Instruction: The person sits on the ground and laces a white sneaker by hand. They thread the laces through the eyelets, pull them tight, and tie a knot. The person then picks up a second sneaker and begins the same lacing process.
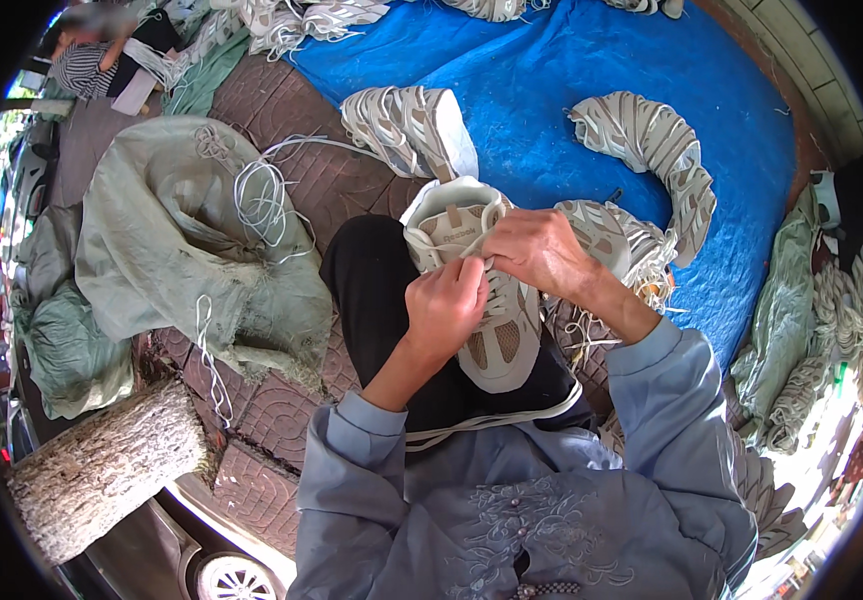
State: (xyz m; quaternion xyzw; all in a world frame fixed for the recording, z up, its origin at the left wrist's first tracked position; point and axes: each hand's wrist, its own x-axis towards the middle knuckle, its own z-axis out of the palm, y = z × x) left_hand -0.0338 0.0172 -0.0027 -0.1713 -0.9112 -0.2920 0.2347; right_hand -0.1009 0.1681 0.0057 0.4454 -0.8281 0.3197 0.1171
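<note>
A beige and white sneaker (497, 360) rests on my dark-trousered legs, its toe toward me and its tongue standing up at the far end. At its throat, my left hand (446, 308) and my right hand (542, 248) meet, fingers pinched together on the white shoelace at the upper eyelets. The exact grip of the fingertips is partly hidden. The lower eyelets show lace crossing them. A bundle of loose white laces (492, 425) lies across my lap.
Nested rows of similar shoes (407, 125) and a curved row (667, 150) lie on a blue tarp (542, 60). At left are a pale green sack (142, 230) with tangled laces (262, 200) and a stone slab (112, 465). Another person (92, 65) sits far left.
</note>
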